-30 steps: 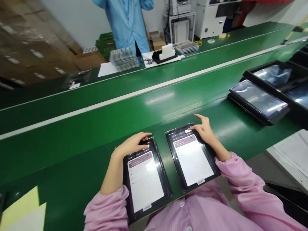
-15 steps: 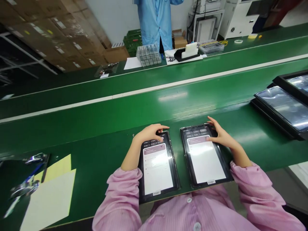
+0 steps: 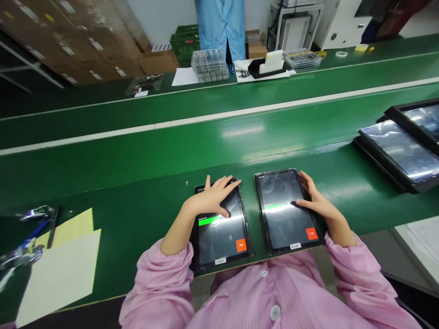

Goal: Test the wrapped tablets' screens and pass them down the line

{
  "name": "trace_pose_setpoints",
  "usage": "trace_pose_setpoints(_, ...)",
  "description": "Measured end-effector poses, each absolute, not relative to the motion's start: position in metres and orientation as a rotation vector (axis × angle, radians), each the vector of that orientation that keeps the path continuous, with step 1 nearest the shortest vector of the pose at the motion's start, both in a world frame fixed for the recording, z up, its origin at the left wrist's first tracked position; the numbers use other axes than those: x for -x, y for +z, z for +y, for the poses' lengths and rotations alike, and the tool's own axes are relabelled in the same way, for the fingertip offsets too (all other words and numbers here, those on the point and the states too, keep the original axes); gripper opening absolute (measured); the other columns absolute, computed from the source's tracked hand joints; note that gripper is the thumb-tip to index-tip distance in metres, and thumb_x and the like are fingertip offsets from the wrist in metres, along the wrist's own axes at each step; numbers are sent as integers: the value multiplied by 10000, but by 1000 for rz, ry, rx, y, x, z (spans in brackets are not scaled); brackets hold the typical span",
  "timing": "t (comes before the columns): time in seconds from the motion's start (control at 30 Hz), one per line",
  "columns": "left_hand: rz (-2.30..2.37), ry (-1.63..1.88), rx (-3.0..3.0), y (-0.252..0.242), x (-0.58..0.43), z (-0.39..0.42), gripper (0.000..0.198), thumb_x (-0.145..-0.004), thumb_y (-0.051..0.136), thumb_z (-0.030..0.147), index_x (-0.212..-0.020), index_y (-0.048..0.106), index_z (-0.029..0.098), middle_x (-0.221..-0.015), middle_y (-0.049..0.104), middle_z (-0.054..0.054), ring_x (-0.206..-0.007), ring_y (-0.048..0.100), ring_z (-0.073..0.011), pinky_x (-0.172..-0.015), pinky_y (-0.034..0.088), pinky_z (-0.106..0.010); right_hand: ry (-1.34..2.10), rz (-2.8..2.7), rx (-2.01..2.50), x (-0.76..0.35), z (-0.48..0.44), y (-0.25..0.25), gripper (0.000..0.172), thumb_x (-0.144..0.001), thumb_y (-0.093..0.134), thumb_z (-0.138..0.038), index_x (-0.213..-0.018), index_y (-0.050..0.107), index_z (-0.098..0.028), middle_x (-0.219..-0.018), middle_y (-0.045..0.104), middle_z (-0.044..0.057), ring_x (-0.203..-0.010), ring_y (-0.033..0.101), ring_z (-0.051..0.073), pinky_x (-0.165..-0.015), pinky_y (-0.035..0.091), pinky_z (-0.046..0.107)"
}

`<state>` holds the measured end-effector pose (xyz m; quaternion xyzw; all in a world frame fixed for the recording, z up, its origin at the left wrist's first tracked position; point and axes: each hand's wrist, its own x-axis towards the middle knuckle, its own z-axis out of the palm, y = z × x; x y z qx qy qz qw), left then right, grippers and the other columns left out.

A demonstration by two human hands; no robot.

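Note:
Two black tablets lie side by side on the green bench. Over the upper part of the left tablet [image 3: 221,242] my left hand [image 3: 211,198] is open, fingers spread, thumb near the screen; whether it touches cannot be made out. The right tablet [image 3: 283,224] has my right hand [image 3: 318,203] at its right edge. That hand is open, with the thumb reaching over the screen and the fingers along the side. Both screens are dark, with a green bar and an orange-red "Fail" box low on the right. A small white label sits at each tablet's lower edge.
Yellow paper sheets [image 3: 65,267] lie at the left beside shiny wrapped items [image 3: 25,256]. Black trays with film-covered screens [image 3: 401,148] stand at the right. Across the bench are clear plastic boxes [image 3: 210,66], a black holder [image 3: 267,67] and a person in a blue coat [image 3: 219,23].
Both screens have switched from light pages to dark ones with a green bar and an orange-red box. My left hand has spread its fingers over the left tablet; my right thumb sits lower on its screen.

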<state>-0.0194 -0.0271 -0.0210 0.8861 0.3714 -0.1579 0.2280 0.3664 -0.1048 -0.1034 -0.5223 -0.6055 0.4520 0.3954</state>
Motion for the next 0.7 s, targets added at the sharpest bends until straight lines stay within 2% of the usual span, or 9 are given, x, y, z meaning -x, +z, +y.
trace_pose_setpoints(0.1,1028,-468,-2473,-24,14,-31,1125,-781,723,510,-1584,-34,292,-1653,43,-245,-1524,52,-420,-1090,-57,-771,1169,-1599,1314,-367,-109,-101,1061,-759,783,-607,-1554,165,-272,-1634,153,119,-1491,186,333,-1223,203,510)
trace_pose_setpoints(0.23,1097,-490,-2491,-25,7,-35,1147,-765,745,481,-1586,-24,257,-1641,73,-275,-1513,82,-450,-1086,-45,-779,1177,-1587,1307,-366,-107,-98,1052,-766,778,-593,-1555,160,-273,-1634,146,119,-1495,177,320,-1228,177,508)
trace_pose_setpoints(0.3,1119,-460,-2508,-26,7,-35,1148,-758,754,461,-1584,-17,264,-1640,95,-271,-1507,101,-459,-1087,-35,-782,1159,-1547,1308,-366,-107,-98,1046,-743,799,-586,-1547,200,-286,-1616,211,115,-1487,207,316,-1227,191,504)
trace_pose_setpoints(0.4,1068,-426,-2488,-27,11,-32,1126,-747,767,461,-1575,21,297,-1643,115,-249,-1514,94,-437,-1098,-17,-774,1135,-1384,1330,-368,-108,-100,901,-755,775,-604,-1486,333,-317,-1491,428,116,-1398,397,302,-1182,324,486)
trace_pose_setpoints(0.47,1031,-411,-2463,-27,14,-29,1046,-745,778,417,-1554,122,324,-1646,128,-225,-1519,92,-420,-1104,-14,-770,1113,-1292,1375,-370,-110,-104,730,-766,761,-601,-1374,476,-314,-1334,564,107,-1274,532,290,-1125,414,474)
trace_pose_setpoints(0.53,1034,-397,-2458,-27,14,-27,920,-738,792,328,-1499,275,342,-1643,160,-196,-1515,117,-416,-1111,-5,-765,1100,-1240,1415,-371,-113,-108,599,-743,783,-582,-1227,587,-288,-1203,637,96,-1173,601,287,-1083,462,475)
trace_pose_setpoints(0.6,1043,-385,-2462,-27,12,-25,815,-712,810,245,-1414,411,353,-1628,205,-163,-1504,161,-412,-1126,24,-753,1082,-1189,1442,-369,-117,-111,525,-725,799,-568,-1120,639,-261,-1121,676,95,-1112,636,293,-1050,491,484)
trace_pose_setpoints(0.7,1029,-363,-2459,-27,7,-24,745,-665,841,173,-1312,521,355,-1590,263,-127,-1481,232,-397,-1150,80,-725,1008,-1124,1505,-364,-124,-111,495,-711,807,-562,-1050,675,-227,-1039,709,108,-1030,671,301,-984,536,491)
